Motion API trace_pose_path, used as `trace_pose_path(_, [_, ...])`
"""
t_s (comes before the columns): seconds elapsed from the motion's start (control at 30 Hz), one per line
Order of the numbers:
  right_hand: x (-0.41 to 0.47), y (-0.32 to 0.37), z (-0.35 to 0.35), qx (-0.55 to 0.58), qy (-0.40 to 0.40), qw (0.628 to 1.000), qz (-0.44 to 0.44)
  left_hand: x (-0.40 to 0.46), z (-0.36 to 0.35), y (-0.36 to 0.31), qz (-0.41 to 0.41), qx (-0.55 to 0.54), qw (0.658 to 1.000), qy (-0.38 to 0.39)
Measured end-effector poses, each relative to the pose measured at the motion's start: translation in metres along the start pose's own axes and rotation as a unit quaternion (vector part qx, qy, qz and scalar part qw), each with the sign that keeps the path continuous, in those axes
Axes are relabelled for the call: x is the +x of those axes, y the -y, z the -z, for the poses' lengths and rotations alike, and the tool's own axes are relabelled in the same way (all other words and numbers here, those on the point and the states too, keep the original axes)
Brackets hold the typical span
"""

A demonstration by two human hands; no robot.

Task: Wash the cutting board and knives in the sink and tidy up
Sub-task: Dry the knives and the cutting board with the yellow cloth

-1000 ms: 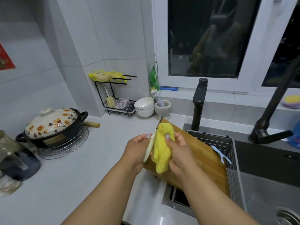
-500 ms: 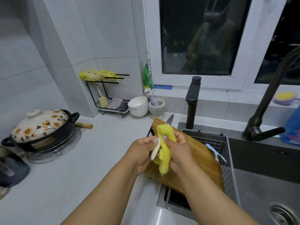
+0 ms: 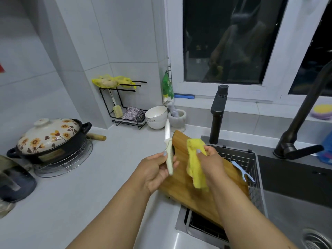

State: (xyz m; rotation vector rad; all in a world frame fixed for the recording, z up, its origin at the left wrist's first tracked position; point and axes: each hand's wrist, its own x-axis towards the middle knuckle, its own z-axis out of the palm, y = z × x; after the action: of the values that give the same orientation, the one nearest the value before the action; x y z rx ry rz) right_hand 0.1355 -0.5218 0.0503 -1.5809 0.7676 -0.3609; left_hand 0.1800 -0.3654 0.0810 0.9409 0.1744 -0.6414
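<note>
Left hand (image 3: 154,169) grips a white knife (image 3: 168,150) by its handle, fingers (image 3: 164,155) curled round it, thumb on the near side. Blade pts up and away, approx. upright w/ slight tilt, tip in front of the stacked white bowls (image 3: 156,117). Knife is held above the left end of the cutting board, clear of the cloth.

Right hand (image 3: 213,164) grips a yellow cloth (image 3: 195,166), fingers clamped on its upper part; lower part hangs loose over the board. Cloth and knife are apart, near each other.

Wooden cutting board (image 3: 186,191) lies tilted across the left edge of the sink (image 3: 294,198), far end toward the back wall, near end over the wire drain basket (image 3: 239,159). A pale blue plastic tool (image 3: 242,170) rests on the basket rim, just beside the board's right edge.

Rear: short black tap (image 3: 218,114) behind the basket; tall black faucet (image 3: 301,126) at right. Grey mortar (image 3: 177,119) stands next to the bowls. Black wire rack (image 3: 122,105) in the corner carries yellow bags on top, a brush and scourers below.

Left side of worktop (image 3: 71,194): black pot w/ floral lid (image 3: 48,137) on a round wire trivet (image 3: 64,164). A wooden handle (image 3: 96,136) lies behind the pot.
</note>
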Motion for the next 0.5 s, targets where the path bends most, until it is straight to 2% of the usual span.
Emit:
trace_pose_path(0.07, [-0.004, -0.001, -0.005, -0.195, 0.074, 0.977, 0.031, -0.003, 0.001, -0.005, 0.008, -0.039, 0.999, 0.003])
trace_pose_path(0.1, [-0.007, -0.001, -0.01, -0.243, 0.089, 0.964, 0.056, -0.004, 0.002, -0.008, 0.01, -0.058, 0.998, 0.001])
trace_pose_path(0.13, [-0.012, 0.002, -0.015, -0.244, 0.091, 0.962, 0.083, -0.004, 0.004, -0.012, 0.01, -0.077, 0.997, -0.002])
trace_pose_path(0.2, [-0.025, 0.012, -0.028, -0.158, 0.099, 0.976, 0.113, -0.006, 0.01, -0.019, -0.001, -0.102, 0.995, -0.014])
trace_pose_path(0.27, [-0.039, 0.025, -0.044, -0.02, 0.143, 0.984, 0.107, -0.007, 0.022, -0.027, -0.034, -0.082, 0.996, -0.033])
trace_pose_path(0.3, [-0.046, 0.03, -0.052, 0.01, 0.166, 0.98, 0.111, -0.008, 0.028, -0.031, -0.057, -0.059, 0.996, -0.044])
trace_pose_path(0.37, [-0.06, 0.039, -0.076, 0.014, 0.19, 0.972, 0.138, -0.014, 0.043, -0.043, -0.099, -0.019, 0.993, -0.065])
trace_pose_path(0.5, [-0.08, 0.047, -0.121, 0.023, 0.173, 0.969, 0.178, -0.03, 0.072, -0.067, -0.135, 0.021, 0.986, -0.094])
